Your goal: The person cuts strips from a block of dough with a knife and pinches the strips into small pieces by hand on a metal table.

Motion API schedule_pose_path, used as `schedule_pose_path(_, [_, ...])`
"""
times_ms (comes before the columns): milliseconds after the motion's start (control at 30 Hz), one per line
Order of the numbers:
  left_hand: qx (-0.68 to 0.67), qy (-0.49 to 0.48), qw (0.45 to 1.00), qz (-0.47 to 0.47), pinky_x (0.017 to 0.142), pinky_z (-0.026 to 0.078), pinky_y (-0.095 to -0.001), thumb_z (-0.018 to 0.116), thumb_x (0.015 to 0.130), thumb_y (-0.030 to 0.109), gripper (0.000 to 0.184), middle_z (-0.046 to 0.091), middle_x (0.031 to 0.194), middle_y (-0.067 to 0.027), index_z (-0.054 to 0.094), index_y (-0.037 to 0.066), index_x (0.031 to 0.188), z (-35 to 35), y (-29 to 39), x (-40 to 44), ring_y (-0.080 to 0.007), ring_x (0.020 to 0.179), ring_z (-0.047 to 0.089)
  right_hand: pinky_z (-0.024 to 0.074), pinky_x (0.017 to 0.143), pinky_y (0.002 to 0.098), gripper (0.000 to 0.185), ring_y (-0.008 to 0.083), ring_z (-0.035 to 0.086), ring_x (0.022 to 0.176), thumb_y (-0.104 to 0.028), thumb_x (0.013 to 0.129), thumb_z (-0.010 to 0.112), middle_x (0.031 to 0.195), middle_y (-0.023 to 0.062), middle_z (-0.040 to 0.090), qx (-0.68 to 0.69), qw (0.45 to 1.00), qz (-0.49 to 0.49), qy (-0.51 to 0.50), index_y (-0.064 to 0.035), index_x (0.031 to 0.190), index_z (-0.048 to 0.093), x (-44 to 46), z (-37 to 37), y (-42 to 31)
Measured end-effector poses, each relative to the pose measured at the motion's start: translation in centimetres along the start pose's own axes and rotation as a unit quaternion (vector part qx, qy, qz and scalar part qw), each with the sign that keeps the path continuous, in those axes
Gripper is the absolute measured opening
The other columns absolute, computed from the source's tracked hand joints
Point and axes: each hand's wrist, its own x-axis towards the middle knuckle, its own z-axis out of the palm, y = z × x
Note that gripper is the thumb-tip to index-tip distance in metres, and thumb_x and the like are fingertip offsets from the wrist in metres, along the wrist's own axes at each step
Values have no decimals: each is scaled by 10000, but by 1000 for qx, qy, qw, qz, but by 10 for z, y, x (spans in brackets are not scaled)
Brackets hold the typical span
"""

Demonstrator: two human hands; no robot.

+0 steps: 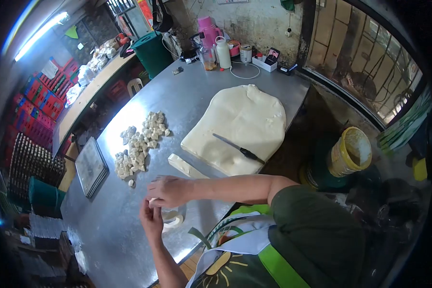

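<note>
My right hand (168,190) reaches across the steel table with its fingers bent down, meeting the fingers of my left hand (151,217). Pinched between them is a small piece of dough (153,202), mostly covered by the fingers. Just below the right wrist lies a curved strip of dough (174,221), partly hidden. Beyond the right forearm sits a straight cut strip of dough (185,166). A large pale slab of dough (240,120) spreads behind it, with a black-handled knife (240,149) lying on top. Left of the slab is a loose pile of small dough pieces (141,144).
A stack of flat metal trays (91,165) rests at the table's left edge. Bottles, a pink thermos (207,31) and a white box (265,63) line the back edge. A yellow bucket (349,152) stands off to the right, and red crates (38,105) are at far left.
</note>
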Motion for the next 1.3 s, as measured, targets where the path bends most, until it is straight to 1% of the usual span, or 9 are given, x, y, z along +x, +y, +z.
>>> schedule_pose_path(233, [14, -7, 1000, 10, 724, 472, -265, 580, 891, 12, 239, 638, 940, -34, 599, -7, 1129, 20, -49, -7, -101, 830, 568, 480, 850, 465, 196, 320, 614, 963, -267, 856, 649, 918, 123, 640, 58, 997, 40, 42, -98, 953, 665, -38, 25, 14])
schedule_pose_path(433, [167, -106, 979, -41, 725, 484, -275, 589, 889, 33, 244, 651, 926, -60, 612, -18, 1127, 46, -66, -34, -132, 798, 578, 511, 718, 490, 358, 403, 650, 851, -376, 855, 678, 927, 175, 639, 10, 934, 345, -93, -67, 1010, 583, -85, 71, 64])
schedule_pose_path(633, [-47, 17, 998, -38, 750, 483, -284, 605, 857, 26, 238, 712, 923, -117, 650, 20, 1090, 34, -78, -29, -179, 773, 612, 514, 744, 487, 307, 392, 649, 868, -337, 860, 647, 939, 190, 640, 130, 951, 277, 39, -71, 1003, 590, -114, 114, 95])
schedule_pose_path(767, [108, 37, 985, 133, 735, 487, -284, 625, 864, 39, 196, 699, 858, -92, 654, 0, 1054, 33, -63, -9, -142, 762, 599, 515, 756, 485, 305, 392, 645, 906, -331, 836, 654, 964, 194, 644, 46, 987, 149, 45, -68, 984, 607, -63, 88, 46])
schedule_pose_path(1000, [226, -130, 959, -114, 718, 491, -297, 633, 857, 29, 254, 680, 854, -80, 641, -18, 1107, 31, -71, 3, -136, 761, 597, 516, 774, 475, 287, 403, 651, 884, -335, 817, 653, 953, 186, 653, 54, 957, 276, 69, -60, 896, 624, -52, 74, 37])
schedule_pose_path(1100, [230, -175, 951, -109, 718, 494, -300, 616, 859, 24, 290, 677, 889, -79, 641, -3, 1147, 35, -61, -11, -139, 781, 601, 520, 769, 473, 282, 407, 656, 822, -343, 829, 647, 930, 199, 654, 2, 909, 405, -96, -65, 877, 628, -67, 70, 75])
schedule_pose_path(1200, [65, -153, 986, 13, 724, 499, -303, 588, 870, 31, 333, 673, 959, -83, 641, 16, 1199, 26, -71, -27, -141, 827, 603, 521, 766, 477, 312, 402, 652, 796, -310, 836, 652, 896, 182, 643, 453, 683, 567, 82, -65, 1029, 627, -104, 118, 128])
schedule_pose_path(1233, [92, -102, 990, 15, 726, 500, -318, 584, 878, 31, 288, 680, 923, -98, 650, 10, 1158, 23, -88, -20, -160, 807, 612, 521, 766, 477, 312, 402, 652, 796, -310, 836, 652, 896, 182, 643, 452, 685, 566, 80, -65, 1029, 627, -100, 113, 118])
schedule_pose_path(1300, [146, -3, 989, 11, 729, 503, -349, 575, 893, 30, 207, 694, 850, -129, 667, -4, 1075, 20, -111, -14, -198, 768, 630, 515, 816, 461, 331, 389, 646, 886, -321, 856, 640, 929, 179, 644, 30, 975, 219, 3, -54, 1051, 633, -87, 95, 77])
